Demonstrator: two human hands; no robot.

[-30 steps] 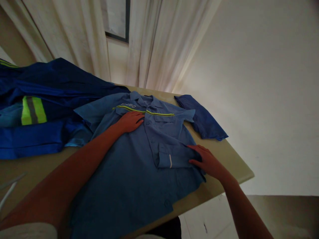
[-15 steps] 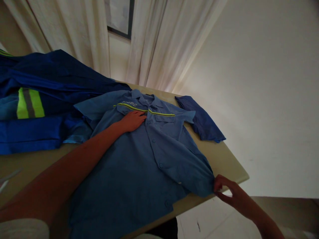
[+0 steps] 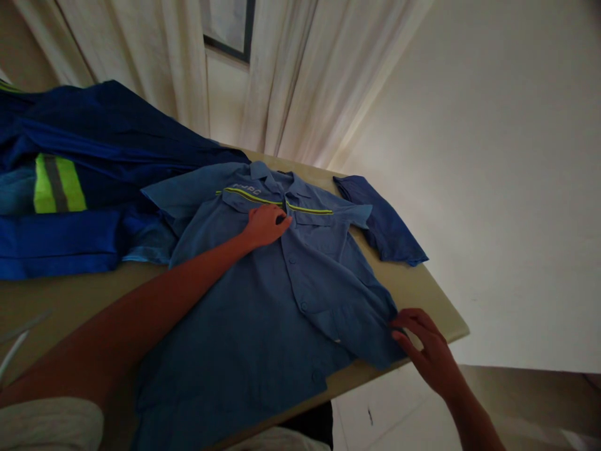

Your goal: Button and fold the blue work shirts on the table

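A blue-grey short-sleeved work shirt point(image 3: 244, 307) lies spread front up, collar at the far end, with a yellow stripe and lettering across its chest. My left hand point(image 3: 267, 224) is curled over the chest by the button placket, thumb and forefinger pinched on the front edge just below the stripe. At the shirt's right side edge, near the hem, my right hand point(image 3: 425, 347) has its thumb and fingertips closed on the cloth. The right front panel is slightly rumpled between the two hands.
The shirt lies on a beige table point(image 3: 436, 300), whose right corner is close to my right hand. A folded dark blue garment point(image 3: 382, 219) sits beyond the right sleeve. Darker blue clothing point(image 3: 122, 134) with a reflective patch point(image 3: 60, 185) is heaped at left. Curtains point(image 3: 319, 75) hang behind.
My left hand has gone from lying flat on the chest to a pinch at the placket, slightly to the right. My right hand has shifted a little up and left along the shirt's side edge.
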